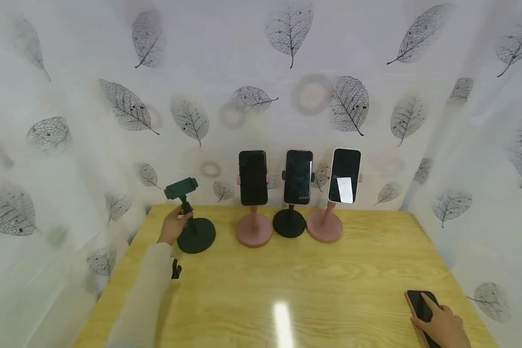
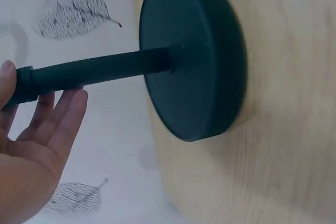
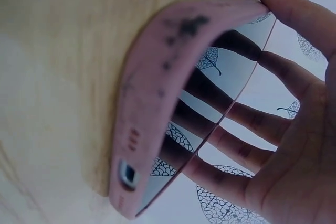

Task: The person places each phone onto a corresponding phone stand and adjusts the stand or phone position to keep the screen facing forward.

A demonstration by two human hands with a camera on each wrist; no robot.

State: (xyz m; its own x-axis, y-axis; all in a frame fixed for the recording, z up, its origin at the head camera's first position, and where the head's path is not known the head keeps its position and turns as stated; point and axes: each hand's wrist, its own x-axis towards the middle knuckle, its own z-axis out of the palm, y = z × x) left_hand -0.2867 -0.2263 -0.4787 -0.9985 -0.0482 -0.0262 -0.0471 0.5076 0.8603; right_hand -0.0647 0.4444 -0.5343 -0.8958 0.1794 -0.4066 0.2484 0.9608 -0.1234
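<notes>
My left hand (image 1: 174, 226) grips the upper stem of a dark green phone stand (image 1: 195, 237), whose round base is on the table and whose holder holds no phone. In the left wrist view, the left hand (image 2: 37, 150) has its thumb and fingers around the stem (image 2: 100, 69). At the front right, my right hand (image 1: 444, 325) holds a smartphone (image 1: 419, 304) in a pink case, screen up. The right wrist view shows the thumb of the right hand (image 3: 294, 129) by one edge of the pink case (image 3: 152, 93), the fingers spread and mirrored in the screen.
Along the back stand a pink stand (image 1: 254, 234), a black stand (image 1: 289, 224) and another pink stand (image 1: 325, 227), each bearing an upright smartphone. A leaf-patterned curtain (image 1: 261, 130) encloses the wooden table (image 1: 296, 270) behind and at both sides.
</notes>
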